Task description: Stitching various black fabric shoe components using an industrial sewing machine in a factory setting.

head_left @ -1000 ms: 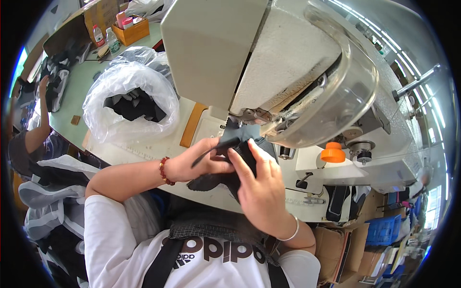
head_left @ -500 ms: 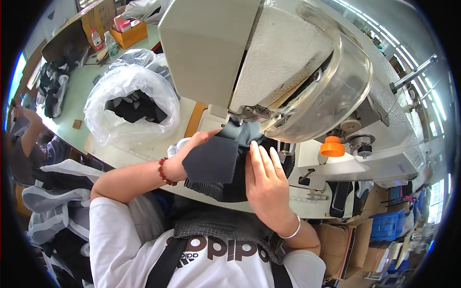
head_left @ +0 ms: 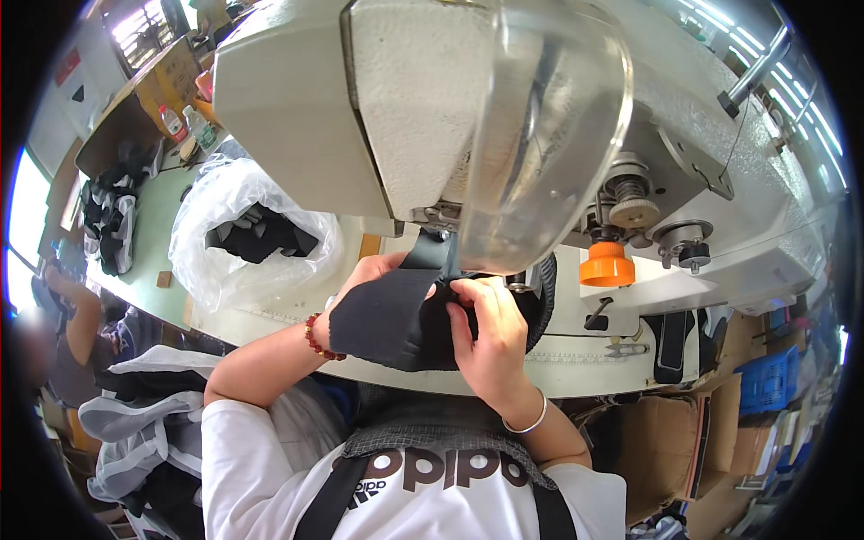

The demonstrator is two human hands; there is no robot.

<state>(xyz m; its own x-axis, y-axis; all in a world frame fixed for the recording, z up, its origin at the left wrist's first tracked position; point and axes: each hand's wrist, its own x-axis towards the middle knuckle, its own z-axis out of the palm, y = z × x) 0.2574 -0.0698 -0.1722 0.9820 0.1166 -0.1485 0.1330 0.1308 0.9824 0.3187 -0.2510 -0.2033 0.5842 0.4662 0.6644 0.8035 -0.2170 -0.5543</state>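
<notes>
Under the head of a large white sewing machine (head_left: 418, 108) lies a dark fabric piece (head_left: 378, 315) with a ribbed part curving round on the right. A smooth grey-black strip (head_left: 425, 252) of it runs up to the needle area, where the machine head and its clear guard partly block the view. My left hand (head_left: 371, 270) grips the piece from the left; a flap covers most of its fingers, with a fingertip showing at the flap's edge. On the right, my right hand (head_left: 493, 333) pinches the fabric just below the needle area, thumb and fingers bent together.
A clear plastic bag (head_left: 193, 261) of dark cut pieces stands left of the machine. An orange knob (head_left: 606, 264) juts out on the right. Grey and black pieces (head_left: 148, 423) are heaped at my left; cardboard boxes (head_left: 648, 450) stand lower right. Another person's arm (head_left: 83, 319) shows far left.
My right hand has gone from lying flat with stretched fingers to a pinch on the fabric. The view has shifted, bringing the machine head further left in the picture.
</notes>
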